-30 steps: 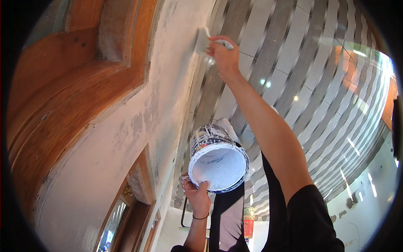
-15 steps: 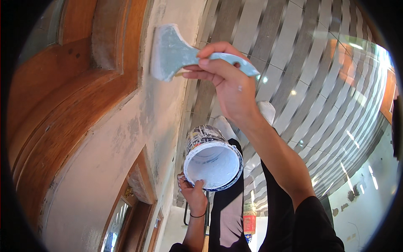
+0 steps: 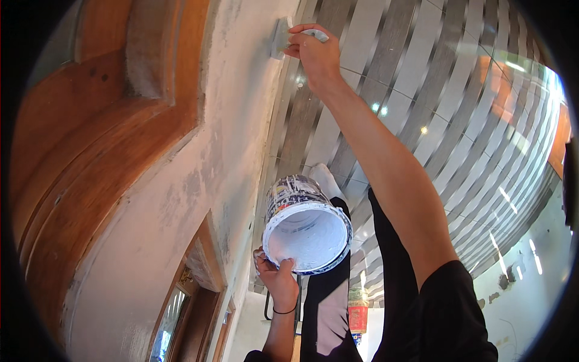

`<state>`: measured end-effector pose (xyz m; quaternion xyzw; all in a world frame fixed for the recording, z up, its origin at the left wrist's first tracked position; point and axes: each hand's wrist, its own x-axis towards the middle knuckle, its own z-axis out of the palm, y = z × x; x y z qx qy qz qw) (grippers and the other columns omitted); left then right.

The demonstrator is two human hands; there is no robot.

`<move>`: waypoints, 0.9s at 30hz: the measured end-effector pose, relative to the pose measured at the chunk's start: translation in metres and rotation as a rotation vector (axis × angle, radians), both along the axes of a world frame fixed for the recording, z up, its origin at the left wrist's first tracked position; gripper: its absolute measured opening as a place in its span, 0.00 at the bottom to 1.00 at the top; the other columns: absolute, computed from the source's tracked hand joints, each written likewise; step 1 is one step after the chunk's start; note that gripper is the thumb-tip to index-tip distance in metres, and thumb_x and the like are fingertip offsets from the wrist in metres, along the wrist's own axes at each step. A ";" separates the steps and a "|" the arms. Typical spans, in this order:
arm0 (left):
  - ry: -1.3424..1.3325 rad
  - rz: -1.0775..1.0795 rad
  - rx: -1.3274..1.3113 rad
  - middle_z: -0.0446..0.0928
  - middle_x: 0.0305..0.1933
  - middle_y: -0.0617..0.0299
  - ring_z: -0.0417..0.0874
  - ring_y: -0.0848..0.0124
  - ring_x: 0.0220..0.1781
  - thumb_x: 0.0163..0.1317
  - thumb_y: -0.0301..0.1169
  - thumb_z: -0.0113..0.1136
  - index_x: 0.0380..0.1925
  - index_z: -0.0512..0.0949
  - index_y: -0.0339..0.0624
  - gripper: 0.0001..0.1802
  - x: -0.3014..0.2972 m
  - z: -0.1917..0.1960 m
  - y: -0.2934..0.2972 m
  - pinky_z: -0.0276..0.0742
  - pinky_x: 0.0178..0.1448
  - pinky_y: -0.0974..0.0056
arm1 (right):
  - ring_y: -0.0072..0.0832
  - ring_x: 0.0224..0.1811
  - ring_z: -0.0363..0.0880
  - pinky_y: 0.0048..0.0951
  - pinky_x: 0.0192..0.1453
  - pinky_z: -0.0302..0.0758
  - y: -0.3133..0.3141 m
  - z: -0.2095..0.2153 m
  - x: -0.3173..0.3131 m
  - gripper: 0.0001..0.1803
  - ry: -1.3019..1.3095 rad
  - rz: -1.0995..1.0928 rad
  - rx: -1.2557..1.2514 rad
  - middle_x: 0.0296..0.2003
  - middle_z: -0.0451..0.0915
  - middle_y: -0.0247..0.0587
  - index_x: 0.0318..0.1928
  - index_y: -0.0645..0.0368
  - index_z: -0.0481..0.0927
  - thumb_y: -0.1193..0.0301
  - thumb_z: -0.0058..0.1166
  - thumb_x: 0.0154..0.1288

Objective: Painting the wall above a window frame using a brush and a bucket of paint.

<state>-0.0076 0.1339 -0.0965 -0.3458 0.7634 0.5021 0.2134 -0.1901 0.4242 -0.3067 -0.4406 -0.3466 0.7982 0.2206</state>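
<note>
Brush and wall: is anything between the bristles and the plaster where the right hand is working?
Nothing visible. The right hand holds the brush with its bristles against the pale wall; the bucket sits lower, in the left hand.

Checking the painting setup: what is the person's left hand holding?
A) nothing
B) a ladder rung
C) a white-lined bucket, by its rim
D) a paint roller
C: the left hand grips the rim of the white-lined bucket, while the right hand presses a brush to the plastered wall.

One head-worn fisheye view looks down along the wall [image 3: 199,181] to the tiled floor [image 3: 458,120], close to both arms.
</note>
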 end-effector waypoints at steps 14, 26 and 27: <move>0.017 -0.104 0.078 0.72 0.53 0.56 0.73 0.66 0.56 0.44 0.11 0.53 0.51 0.68 0.37 0.29 0.000 0.031 0.013 0.66 0.65 0.63 | 0.34 0.40 0.83 0.38 0.46 0.83 0.003 0.132 0.043 0.08 0.283 -0.002 -0.333 0.38 0.80 0.44 0.40 0.63 0.80 0.80 0.52 0.58; 0.016 -0.324 0.058 0.77 0.47 0.57 0.79 0.68 0.49 0.46 0.19 0.57 0.49 0.71 0.36 0.24 -0.011 0.086 0.066 0.73 0.57 0.64 | 0.40 0.47 0.82 0.43 0.56 0.77 0.064 0.196 0.170 0.18 0.388 -0.011 -0.613 0.45 0.83 0.49 0.56 0.60 0.76 0.67 0.50 0.69; 0.073 -0.319 0.059 0.75 0.39 0.60 0.77 0.71 0.40 0.45 0.18 0.56 0.41 0.71 0.38 0.19 -0.013 0.089 0.078 0.75 0.49 0.66 | 0.40 0.47 0.82 0.43 0.56 0.77 0.071 0.204 0.183 0.18 0.397 -0.012 -0.604 0.45 0.83 0.49 0.56 0.60 0.76 0.67 0.50 0.69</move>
